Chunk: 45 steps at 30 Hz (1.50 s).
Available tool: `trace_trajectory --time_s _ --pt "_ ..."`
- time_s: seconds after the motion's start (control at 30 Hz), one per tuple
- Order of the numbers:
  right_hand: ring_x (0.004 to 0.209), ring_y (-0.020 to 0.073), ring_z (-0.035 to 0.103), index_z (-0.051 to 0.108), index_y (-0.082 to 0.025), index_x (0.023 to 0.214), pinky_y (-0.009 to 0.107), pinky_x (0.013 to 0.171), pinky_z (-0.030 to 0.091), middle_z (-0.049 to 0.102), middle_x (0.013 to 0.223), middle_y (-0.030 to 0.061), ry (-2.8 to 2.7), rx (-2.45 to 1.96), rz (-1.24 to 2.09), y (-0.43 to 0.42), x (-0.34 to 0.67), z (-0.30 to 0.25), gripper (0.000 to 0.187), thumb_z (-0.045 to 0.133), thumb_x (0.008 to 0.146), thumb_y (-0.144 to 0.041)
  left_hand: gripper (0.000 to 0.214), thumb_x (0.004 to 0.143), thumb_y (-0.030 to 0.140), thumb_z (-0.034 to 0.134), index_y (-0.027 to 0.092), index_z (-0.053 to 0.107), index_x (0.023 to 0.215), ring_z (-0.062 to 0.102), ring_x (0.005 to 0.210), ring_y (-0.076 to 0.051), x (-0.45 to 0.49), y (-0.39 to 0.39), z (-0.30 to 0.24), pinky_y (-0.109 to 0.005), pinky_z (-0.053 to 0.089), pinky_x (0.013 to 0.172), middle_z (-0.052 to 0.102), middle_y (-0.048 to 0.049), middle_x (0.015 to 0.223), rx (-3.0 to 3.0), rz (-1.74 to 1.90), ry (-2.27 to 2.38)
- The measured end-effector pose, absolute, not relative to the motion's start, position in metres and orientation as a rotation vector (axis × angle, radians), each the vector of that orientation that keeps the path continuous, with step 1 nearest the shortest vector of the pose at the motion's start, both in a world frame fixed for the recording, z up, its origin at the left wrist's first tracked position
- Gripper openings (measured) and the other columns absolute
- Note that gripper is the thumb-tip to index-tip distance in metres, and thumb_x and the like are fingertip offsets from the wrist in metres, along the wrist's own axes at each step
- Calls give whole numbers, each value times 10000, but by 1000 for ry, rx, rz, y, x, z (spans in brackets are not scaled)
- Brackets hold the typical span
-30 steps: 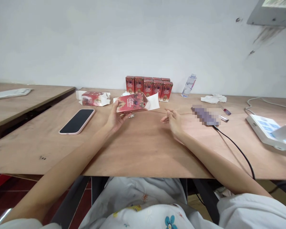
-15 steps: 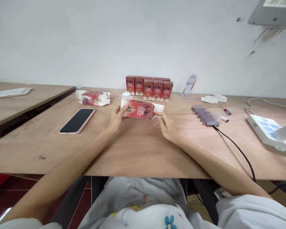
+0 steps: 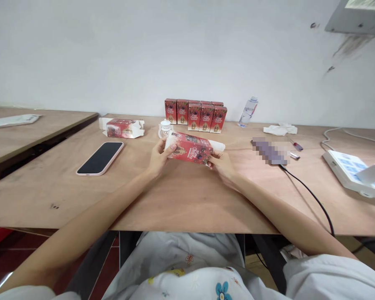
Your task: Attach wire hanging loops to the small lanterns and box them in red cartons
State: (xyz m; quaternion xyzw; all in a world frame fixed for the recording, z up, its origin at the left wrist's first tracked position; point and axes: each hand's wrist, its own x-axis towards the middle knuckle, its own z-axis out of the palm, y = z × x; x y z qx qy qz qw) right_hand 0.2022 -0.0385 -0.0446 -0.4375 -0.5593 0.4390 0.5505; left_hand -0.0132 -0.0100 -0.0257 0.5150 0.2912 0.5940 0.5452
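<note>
Between both hands, above the table, lies a red printed cardboard box (image 3: 192, 149) on its side, a white flap (image 3: 218, 146) standing out at its right end. My left hand (image 3: 159, 158) is closed on the box's left end, thumb on the printed face. At the right end, my right hand (image 3: 221, 164) grips the box near the open flap, its fingers partly hidden behind the card. Just behind the left hand stands a small clear glass jar with a white lid (image 3: 165, 127). Whether anything is inside the box cannot be seen.
Several closed red boxes (image 3: 194, 116) stand by the wall. Another box with open flaps (image 3: 121, 128) lies at left, behind a phone (image 3: 100, 158). To the right are a tilted plastic bottle (image 3: 248, 111), tissue (image 3: 280, 129), a blurred device (image 3: 270, 152) on a black cable, and a power strip (image 3: 353, 171).
The box has moved slightly right and nearer to me, and its upper side now shows. My right hand has closed on its right end. More of the jar is visible.
</note>
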Motion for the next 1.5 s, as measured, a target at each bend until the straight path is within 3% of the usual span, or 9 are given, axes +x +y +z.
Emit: trace_trajectory --time_s 0.2,0.3,0.43,0.67,0.8,1.13,1.27,1.37,1.5 --pt "570 102 510 611 -203 700 230 502 399 596 654 -14 -1198 -938 1042 -34 203 -47 325 755 675 -494 468 648 471 798 211 626 997 665 901 -176 -18 -8 -19 -254 537 745 701 -28 1008 1224 1471 699" --pt "776 148 645 597 -230 760 279 678 532 687 835 14 -1081 -890 1032 -24 213 -48 304 740 695 -490 429 675 492 763 222 604 969 650 907 -169 -24 -3 -14 -212 528 693 684 -25 1007 1210 1592 740" --pt "971 196 681 577 -242 769 374 866 575 725 948 25 -889 -824 1024 -9 232 -46 276 735 716 -461 415 690 479 756 226 568 961 630 912 -166 -35 5 -6 -216 512 688 641 -21 988 1189 1769 739" --pt "767 157 689 614 -203 737 268 636 587 726 825 9 -695 -808 872 -1 250 -33 251 801 646 -342 685 640 556 801 237 432 1121 573 1051 -223 -49 13 -2 -362 475 909 550 -52 1105 1659 2182 770" --pt "704 116 658 636 -170 767 252 674 554 703 783 1 -759 -846 649 -3 252 -24 285 797 657 -378 860 531 617 838 239 392 1162 564 1068 -268 -51 5 -4 -460 455 921 541 -94 1175 2331 2243 808" --pt "705 176 656 621 -180 821 322 671 509 680 758 29 -1180 -1149 275 -18 242 -20 236 612 821 -415 537 776 518 688 276 457 1197 608 971 -249 -37 -13 -20 -422 351 828 689 -73 1141 3031 1964 801" --pt "977 259 624 609 -189 932 454 862 474 675 1004 108 -1379 -1158 -182 -27 237 -21 212 562 869 -385 431 821 418 663 283 487 1191 578 962 -240 -35 -13 -25 -418 317 834 707 -50 1134 3105 2045 905" --pt "971 254 604 601 -216 934 459 907 441 662 948 88 -1564 -962 -465 -44 220 -24 132 573 887 -336 349 848 321 616 282 496 1174 559 918 -233 -32 -15 -27 -416 305 829 729 -37 1092 3168 2119 913" --pt "889 232 613 588 -229 982 411 827 479 667 914 61 -1799 -849 -334 -69 187 -32 200 632 874 -392 272 860 351 601 278 520 1110 553 890 -236 -26 -17 -28 -411 289 815 744 -30 1064 3298 2146 765"
